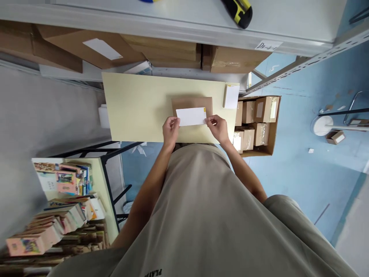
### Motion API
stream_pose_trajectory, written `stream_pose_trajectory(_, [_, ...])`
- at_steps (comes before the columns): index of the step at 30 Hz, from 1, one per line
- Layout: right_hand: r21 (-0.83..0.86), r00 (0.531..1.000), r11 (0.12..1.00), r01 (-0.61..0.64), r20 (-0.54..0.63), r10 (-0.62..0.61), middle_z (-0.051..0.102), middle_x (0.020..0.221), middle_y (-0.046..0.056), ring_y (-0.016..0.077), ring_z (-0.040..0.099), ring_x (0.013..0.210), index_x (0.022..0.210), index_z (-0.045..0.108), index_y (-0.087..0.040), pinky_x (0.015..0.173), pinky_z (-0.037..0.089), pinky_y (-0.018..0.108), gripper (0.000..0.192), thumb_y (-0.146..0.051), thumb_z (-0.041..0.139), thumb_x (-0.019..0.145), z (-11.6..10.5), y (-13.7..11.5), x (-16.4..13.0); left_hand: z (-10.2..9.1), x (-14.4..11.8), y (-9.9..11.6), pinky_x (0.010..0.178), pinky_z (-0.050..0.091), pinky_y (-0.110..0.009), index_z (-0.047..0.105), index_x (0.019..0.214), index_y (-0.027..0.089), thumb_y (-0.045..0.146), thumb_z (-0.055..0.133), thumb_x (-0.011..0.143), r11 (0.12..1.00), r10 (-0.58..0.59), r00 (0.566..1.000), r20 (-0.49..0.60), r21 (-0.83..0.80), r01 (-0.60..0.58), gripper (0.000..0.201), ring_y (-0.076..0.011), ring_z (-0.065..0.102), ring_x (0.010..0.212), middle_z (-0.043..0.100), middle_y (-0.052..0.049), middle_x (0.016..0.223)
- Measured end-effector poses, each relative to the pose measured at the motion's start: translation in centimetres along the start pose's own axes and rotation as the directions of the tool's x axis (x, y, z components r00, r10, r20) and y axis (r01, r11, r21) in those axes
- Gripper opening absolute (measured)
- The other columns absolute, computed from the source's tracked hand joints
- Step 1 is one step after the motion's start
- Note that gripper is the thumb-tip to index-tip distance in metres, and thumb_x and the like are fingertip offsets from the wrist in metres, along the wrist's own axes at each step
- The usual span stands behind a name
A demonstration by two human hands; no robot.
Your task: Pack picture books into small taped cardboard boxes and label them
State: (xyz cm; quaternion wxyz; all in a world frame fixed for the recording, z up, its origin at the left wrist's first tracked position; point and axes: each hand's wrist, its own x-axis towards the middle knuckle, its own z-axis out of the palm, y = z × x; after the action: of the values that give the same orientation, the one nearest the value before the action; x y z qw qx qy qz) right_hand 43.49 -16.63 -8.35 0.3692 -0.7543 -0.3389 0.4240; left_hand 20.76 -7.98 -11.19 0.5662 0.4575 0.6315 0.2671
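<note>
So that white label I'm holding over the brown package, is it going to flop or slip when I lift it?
The white label looks thin and flat, so probably light and bendy, likely to sag if held by one end. The left hand and right hand each pinch an end, which should keep it taut. Over the brown package it lies flat, unlikely to roll.

We identify the location as a stockroom or packing area. Metal shelving [184,27] carries large cardboard cartons [173,50] and a location label [268,45]. An open carton [258,125] of small wrapped boxes sits on the blue floor [302,173] just beside the desk's [135,107] right edge. Stacked books [60,219] fill a side table.
</note>
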Motion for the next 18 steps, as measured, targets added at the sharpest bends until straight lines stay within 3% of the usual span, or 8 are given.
stream_pose_trajectory(7, [-0.202, 0.999, 0.978, -0.048, 0.014, 0.052, 0.085, 0.099, 0.011, 0.0267, 0.076, 0.092, 0.093, 0.073, -0.024, 0.092, 0.063, 0.042, 0.038, -0.057, 0.063, 0.109, 0.8, 1.8, 4.1, 2.2, 3.9, -1.1, 0.099, 0.061, -0.037, 0.074, 0.092, 0.023, 0.037, 0.078, 0.097, 0.984, 0.055, 0.995, -0.080, 0.174, -0.041, 0.015, -0.0247, 0.075, 0.099, 0.082, -0.007, 0.098])
stream_pose_trajectory(13, [-0.336, 0.989, 0.931, -0.144, -0.034, 0.141, 0.086, 0.112, 0.015, 0.0323, 0.080, 0.104, 0.106, 0.077, -0.021, 0.101, 0.062, 0.046, 0.031, -0.045, 0.058, 0.114, 2.9, 2.4, 4.8, 2.3, 5.1, -1.8, 0.095, 0.057, -0.034, 0.074, 0.090, 0.022, 0.029, 0.074, 0.099, 0.967, 0.034, 0.995, -0.090, 0.256, -0.010, 0.012, -0.0224, 0.073, 0.094, 0.080, -0.006, 0.096])
stream_pose_trajectory(18, [-0.350, 0.989, 0.925, -0.149, -0.052, 0.139, 0.087, 0.114, 0.017, 0.0348, 0.081, 0.108, 0.106, 0.078, -0.021, 0.107, 0.063, 0.050, 0.029, -0.040, 0.058, 0.113, 3.4, 2.7, 5.0, 2.3, 5.3, -1.9, 0.093, 0.057, -0.034, 0.073, 0.089, 0.023, 0.028, 0.073, 0.099, 0.960, 0.026, 0.997, -0.076, 0.280, -0.003, 0.011, -0.0220, 0.072, 0.090, 0.078, -0.004, 0.091])
